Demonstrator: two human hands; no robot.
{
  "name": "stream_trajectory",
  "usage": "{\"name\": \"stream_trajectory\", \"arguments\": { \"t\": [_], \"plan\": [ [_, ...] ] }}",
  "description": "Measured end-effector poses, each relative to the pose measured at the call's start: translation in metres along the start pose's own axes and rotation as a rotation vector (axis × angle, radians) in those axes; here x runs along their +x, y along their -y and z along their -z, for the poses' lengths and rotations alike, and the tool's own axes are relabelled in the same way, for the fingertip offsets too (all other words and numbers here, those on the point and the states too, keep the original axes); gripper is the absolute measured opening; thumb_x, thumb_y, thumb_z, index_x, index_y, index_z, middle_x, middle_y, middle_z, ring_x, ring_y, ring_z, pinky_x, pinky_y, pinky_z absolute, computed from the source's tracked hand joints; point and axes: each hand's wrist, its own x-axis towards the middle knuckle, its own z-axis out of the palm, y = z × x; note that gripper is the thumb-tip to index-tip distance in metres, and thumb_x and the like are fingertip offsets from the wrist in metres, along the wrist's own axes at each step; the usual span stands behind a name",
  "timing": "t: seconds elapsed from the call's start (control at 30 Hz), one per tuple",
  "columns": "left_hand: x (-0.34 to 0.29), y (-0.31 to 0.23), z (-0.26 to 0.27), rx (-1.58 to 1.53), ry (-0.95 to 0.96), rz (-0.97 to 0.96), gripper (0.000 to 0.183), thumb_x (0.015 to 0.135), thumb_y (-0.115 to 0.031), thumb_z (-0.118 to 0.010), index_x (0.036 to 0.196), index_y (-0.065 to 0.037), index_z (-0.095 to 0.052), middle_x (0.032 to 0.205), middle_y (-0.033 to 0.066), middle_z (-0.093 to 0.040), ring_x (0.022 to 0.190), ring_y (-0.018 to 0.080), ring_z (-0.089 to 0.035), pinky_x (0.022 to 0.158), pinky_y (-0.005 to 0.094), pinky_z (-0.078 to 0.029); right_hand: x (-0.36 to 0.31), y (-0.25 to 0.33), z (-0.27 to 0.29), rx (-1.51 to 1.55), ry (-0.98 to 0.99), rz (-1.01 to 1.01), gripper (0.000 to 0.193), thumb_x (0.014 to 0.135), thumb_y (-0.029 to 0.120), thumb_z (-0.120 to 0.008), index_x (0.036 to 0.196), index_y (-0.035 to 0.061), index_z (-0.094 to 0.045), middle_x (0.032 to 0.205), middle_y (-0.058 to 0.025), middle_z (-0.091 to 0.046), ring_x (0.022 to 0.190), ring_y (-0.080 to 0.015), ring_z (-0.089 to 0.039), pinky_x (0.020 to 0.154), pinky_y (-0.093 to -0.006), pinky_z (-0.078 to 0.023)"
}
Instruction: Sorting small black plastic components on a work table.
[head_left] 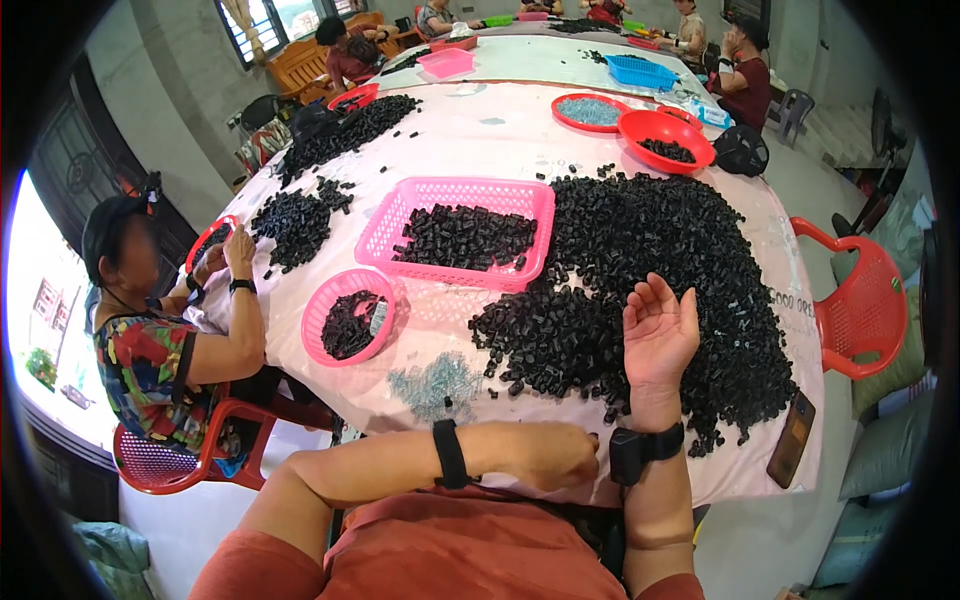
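Note:
My right hand (pixel 660 333) is raised palm up over a large heap of small black plastic pieces (pixel 660 235), its fingers loosely curled and apart, holding nothing visible. A black wristband with a box-shaped device (pixel 630 457) is strapped round that wrist. Across my body reaches my left arm, also wearing a black strap (pixel 450 453). My left hand (pixel 565 455) is closed beside the right wrist device; whatever its fingers hold is hidden. Left of the heap stand a pink rectangular basket (pixel 375 240) and a round pink basket (pixel 312 318), both with black pieces inside.
Small clear pieces (pixel 435 387) lie near the table's front edge. A phone (pixel 791 440) rests at the right edge, beside a red chair (pixel 865 300). To the left, a seated person (pixel 150 340) handles pieces at a red basket (pixel 205 240). Red bowls (pixel 640 125) stand farther back.

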Motion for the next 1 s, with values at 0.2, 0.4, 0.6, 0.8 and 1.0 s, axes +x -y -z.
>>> {"name": "stream_trajectory", "arguments": {
  "t": [0.2, 0.4, 0.6, 0.8, 1.0],
  "plan": [
    [0.012, 0.009, -0.001, 0.025, -0.265, 0.022, 0.027, 0.083, -0.005, -0.058, 0.108, 0.001, -0.064, 0.109, 0.0185, -0.057, 0.094, 0.0383, -0.060, 0.078, 0.0455, -0.051, -0.005, 0.000, 0.004, 0.051, -0.003, -0.002, 0.051, 0.104, 0.046, -0.041, 0.111, 0.0009, -0.062, 0.096, -0.0097, -0.069, 0.085, -0.0191, -0.067, 0.077, -0.0286, -0.055],
    [0.022, 0.032, 0.010, 0.065, -0.447, 0.074, 0.033, 0.085, -0.006, -0.061, 0.118, 0.001, -0.057, 0.120, 0.0187, -0.052, 0.114, 0.0384, -0.054, 0.093, 0.0453, -0.050, -0.005, -0.002, 0.004, 0.079, 0.011, -0.025, 0.050, 0.103, 0.046, -0.043, 0.111, 0.0004, -0.064, 0.096, -0.0110, -0.070, 0.085, -0.0209, -0.067, 0.079, -0.0314, -0.055],
    [0.023, 0.035, 0.033, 0.039, -0.464, 0.163, 0.032, 0.087, -0.006, -0.060, 0.118, 0.001, -0.058, 0.127, 0.0211, -0.051, 0.119, 0.0396, -0.052, 0.098, 0.0456, -0.048, -0.003, -0.006, 0.008, 0.063, 0.010, -0.059, 0.052, 0.101, 0.048, -0.046, 0.112, 0.0008, -0.065, 0.097, -0.0099, -0.070, 0.086, -0.0204, -0.067, 0.080, -0.0316, -0.055],
    [0.013, 0.043, 0.034, 0.044, -0.575, 0.131, 0.036, 0.086, -0.005, -0.060, 0.122, 0.000, -0.058, 0.139, 0.0231, -0.046, 0.125, 0.0404, -0.049, 0.104, 0.0445, -0.044, -0.001, -0.011, 0.007, 0.062, 0.023, -0.052, 0.052, 0.102, 0.047, -0.045, 0.112, 0.0002, -0.064, 0.099, -0.0117, -0.070, 0.088, -0.0220, -0.067, 0.081, -0.0323, -0.055],
    [-0.002, 0.035, 0.047, 0.015, -0.747, 0.181, 0.049, 0.085, -0.003, -0.062, 0.132, 0.003, -0.053, 0.144, 0.0240, -0.045, 0.126, 0.0402, -0.053, 0.105, 0.0418, -0.046, -0.005, -0.014, 0.004, 0.023, 0.038, -0.051, 0.054, 0.103, 0.048, -0.042, 0.114, -0.0005, -0.063, 0.102, -0.0137, -0.070, 0.093, -0.0240, -0.068, 0.083, -0.0334, -0.056]
  ]
}}
